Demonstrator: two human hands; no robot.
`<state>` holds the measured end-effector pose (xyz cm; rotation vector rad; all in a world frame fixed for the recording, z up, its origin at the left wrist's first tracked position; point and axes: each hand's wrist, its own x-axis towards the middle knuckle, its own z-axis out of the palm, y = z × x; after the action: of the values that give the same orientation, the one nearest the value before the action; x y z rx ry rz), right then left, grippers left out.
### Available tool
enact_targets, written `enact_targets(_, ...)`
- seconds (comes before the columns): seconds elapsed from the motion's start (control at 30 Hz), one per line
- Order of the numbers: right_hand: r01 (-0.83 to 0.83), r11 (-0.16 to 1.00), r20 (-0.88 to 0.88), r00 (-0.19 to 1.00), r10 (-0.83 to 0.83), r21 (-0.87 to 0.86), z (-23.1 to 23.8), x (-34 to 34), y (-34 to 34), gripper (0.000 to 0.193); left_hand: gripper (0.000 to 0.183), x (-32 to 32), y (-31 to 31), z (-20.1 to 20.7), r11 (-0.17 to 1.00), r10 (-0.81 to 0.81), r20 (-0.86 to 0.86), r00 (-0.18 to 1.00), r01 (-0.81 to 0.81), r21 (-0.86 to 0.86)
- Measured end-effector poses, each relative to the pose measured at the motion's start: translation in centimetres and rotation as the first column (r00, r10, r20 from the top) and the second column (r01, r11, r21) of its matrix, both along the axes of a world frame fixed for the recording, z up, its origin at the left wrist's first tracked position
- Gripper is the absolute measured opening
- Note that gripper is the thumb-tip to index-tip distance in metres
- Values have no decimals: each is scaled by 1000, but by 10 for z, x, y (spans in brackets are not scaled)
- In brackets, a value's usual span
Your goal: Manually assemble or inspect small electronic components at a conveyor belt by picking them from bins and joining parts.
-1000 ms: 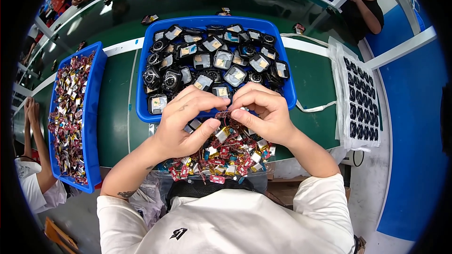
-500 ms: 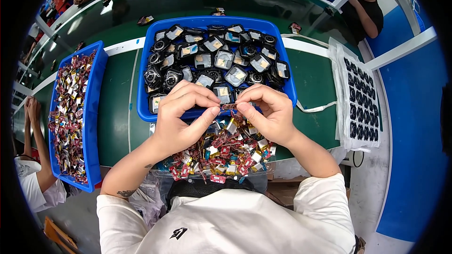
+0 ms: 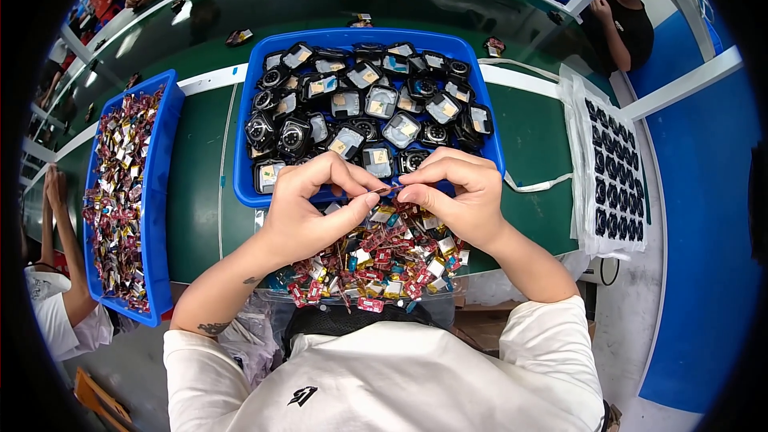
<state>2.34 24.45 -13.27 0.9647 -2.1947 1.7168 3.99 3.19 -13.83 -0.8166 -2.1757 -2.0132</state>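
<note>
My left hand [image 3: 308, 204] and my right hand [image 3: 464, 196] meet in front of me, each pinching one end of a small reddish circuit board [image 3: 389, 190]. The board looks nearly edge-on, and its ends are hidden by fingertips. Directly below lies a heap of red circuit boards with silver and yellow battery cells [image 3: 376, 260] in a clear tray [image 3: 436, 292]. Just beyond my fingers is a blue bin [image 3: 364, 34] full of black watch cases [image 3: 380, 100], several with clear covers and tan pads.
At left, a long blue bin [image 3: 166, 192] holds more boards and cells. A white tray [image 3: 578, 156] with rows of round black parts lies at right. Behind a white rail, a green conveyor [image 3: 432, 8] carries scattered pieces. Other people sit at the far side and left.
Both hands have dipped slightly, and the board between them has tilted from showing its face to nearly edge-on. Pieces on the conveyor have shifted a little left.
</note>
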Motion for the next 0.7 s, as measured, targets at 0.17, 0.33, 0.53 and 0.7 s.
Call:
enact_targets(0.17,-30,999,-3,1000,30,-22,-1,-3,-1,15,13,1,3,3,1000,12,167,986,-10,-11)
enact_targets(0.33,-22,999,-111,993,27,43,3,-3,-2,15,17,-4,2,13,982,18,-42,999,-25,-190)
enact_targets(0.53,-11,996,-282,959,36,89,3,-1,-5,21,11,-6,-2,10,974,26,-54,998,-37,-225)
enact_targets(0.7,-17,996,-176,984,33,90,6,6,-5,21,11,-2,-3,11,975,12,33,999,-5,-223)
